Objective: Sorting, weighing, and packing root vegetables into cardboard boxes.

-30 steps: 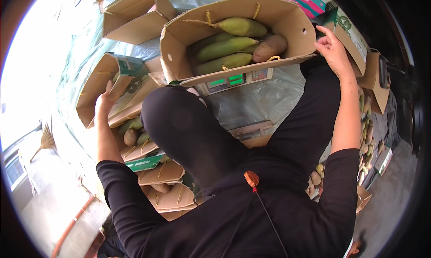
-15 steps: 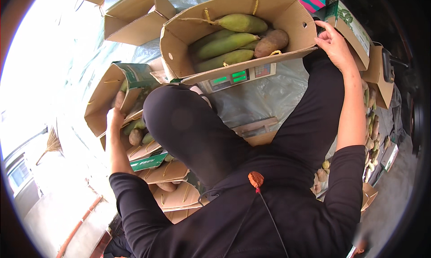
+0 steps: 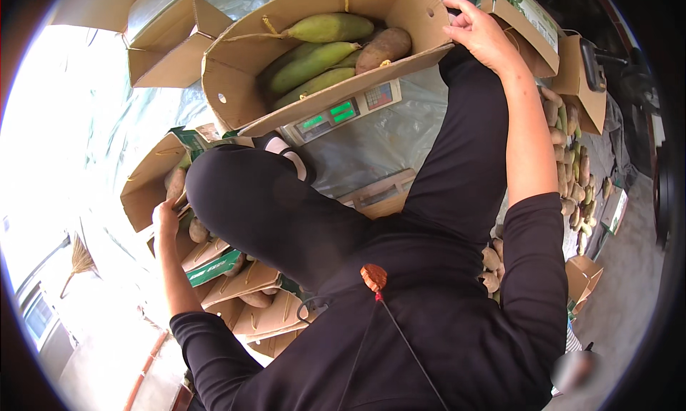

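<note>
A large open cardboard box [image 3: 286,118] with yellow cord handles sits on a digital scale [image 3: 343,112] with green-lit displays. Inside it lie several long green gourd-like vegetables [image 3: 330,27] and a plump brown one [image 3: 384,51]. My right hand [image 3: 486,39] pinches the box's right end, thumb and fingers at the upper edge. Low on the left, my left hand [image 3: 166,218] has its fingers closed at the edge of a smaller green-and-brown box [image 3: 146,179]. A pinkish-brown vegetable [image 3: 176,184] shows in that box, just beyond my fingertips.
More filled boxes [image 3: 250,279] stand beside my left thigh. Empty-looking open boxes [image 3: 168,50] are at the far left. Rows of vegetables [image 3: 572,161] lie on the right, near another box [image 3: 580,82]. Plastic sheeting [image 3: 357,157] covers the floor; a broom [image 3: 80,257] is at left.
The view has shifted, so most things sit further left and the big box higher. My left hand has moved nearer along the smaller box's edge. The right hand keeps its place on the big box.
</note>
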